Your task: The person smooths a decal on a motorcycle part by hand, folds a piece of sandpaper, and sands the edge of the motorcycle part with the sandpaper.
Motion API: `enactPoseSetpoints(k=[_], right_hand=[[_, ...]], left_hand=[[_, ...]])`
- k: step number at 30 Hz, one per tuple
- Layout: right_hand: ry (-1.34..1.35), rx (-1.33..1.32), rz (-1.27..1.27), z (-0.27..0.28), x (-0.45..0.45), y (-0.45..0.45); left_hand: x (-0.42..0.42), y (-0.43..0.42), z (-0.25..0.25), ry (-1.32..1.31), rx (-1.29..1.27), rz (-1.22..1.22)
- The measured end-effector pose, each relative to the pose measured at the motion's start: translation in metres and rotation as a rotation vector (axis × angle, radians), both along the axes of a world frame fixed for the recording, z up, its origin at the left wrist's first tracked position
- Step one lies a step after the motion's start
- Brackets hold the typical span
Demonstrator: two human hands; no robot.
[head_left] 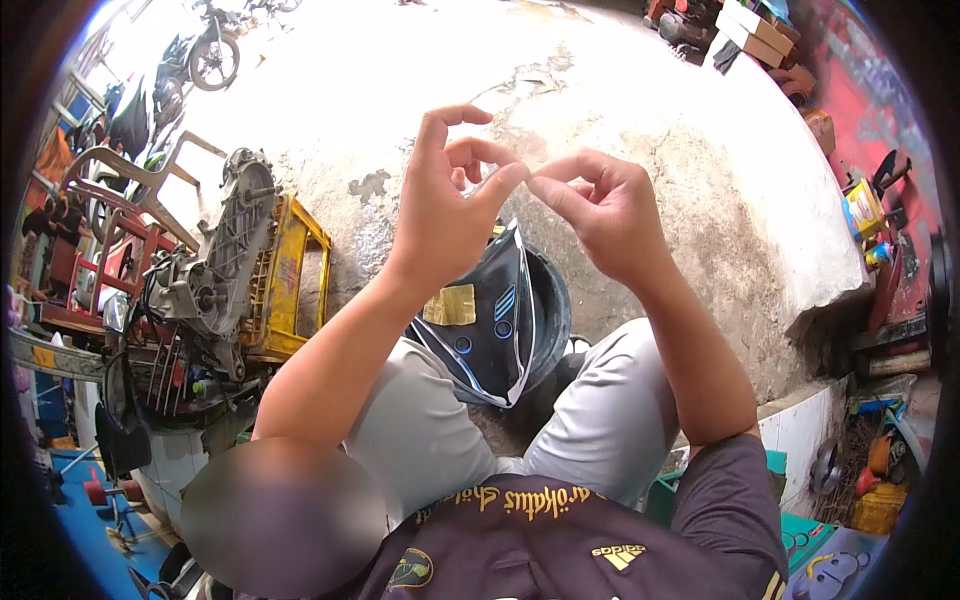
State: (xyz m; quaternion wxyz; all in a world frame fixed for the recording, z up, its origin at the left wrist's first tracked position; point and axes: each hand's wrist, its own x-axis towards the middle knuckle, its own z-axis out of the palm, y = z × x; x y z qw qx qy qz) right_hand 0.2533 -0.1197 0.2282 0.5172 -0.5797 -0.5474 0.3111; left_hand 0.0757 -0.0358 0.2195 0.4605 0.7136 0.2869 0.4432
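My left hand [440, 205] is raised in front of me, thumb and forefinger pinched together and the other fingers curled loosely. Its fingertips meet those of my right hand [612, 215], which is also closed in a pinch. Whatever lies between the fingertips, if anything, is too small to make out. Below them, between my knees, a black motorcycle body panel [488, 285] with white edges and blue stripes rests on a round black tub [556, 300]. On the panel lies a yellowish square piece [450, 306], its material unclear.
To the left, a scooter engine [232, 245] leans by a yellow crate [317, 270], with a chair [165, 185] behind. A motorcycle wheel [214, 62] shows at the far left. A pale ledge [770, 170] runs along the right, with boxes [755, 35] at its far end.
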Motion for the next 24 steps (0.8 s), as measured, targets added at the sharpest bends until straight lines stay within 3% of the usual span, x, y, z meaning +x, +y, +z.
enactPoseSetpoints(k=[11,14,17,20,21,23,24], right_hand=[[-0.003,-0.049,0.022,-0.004,0.016,-0.02],[-0.055,-0.038,0.015,-0.012,0.029,-0.029],[-0.103,-0.112,-0.054,-0.02,0.044,-0.04],[-0.102,-0.177,-0.066,-0.035,0.061,-0.047],[-0.112,-0.19,-0.055,-0.042,0.066,-0.049],[-0.121,-0.207,-0.032,-0.051,0.075,-0.048],[-0.19,-0.264,-0.004,-0.056,0.079,-0.047]], left_hand=[[0.007,-0.006,-0.009,0.033,-0.068,-0.144],[0.008,-0.001,-0.015,0.124,0.083,-0.177],[0.011,0.013,-0.036,0.282,0.026,-0.226],[0.007,0.026,-0.057,0.685,0.052,-0.347],[0.003,0.03,-0.072,0.678,0.053,-0.338],[-0.004,0.032,-0.098,0.924,0.359,-0.39],[-0.004,0.035,-0.099,1.062,0.297,-0.465]])
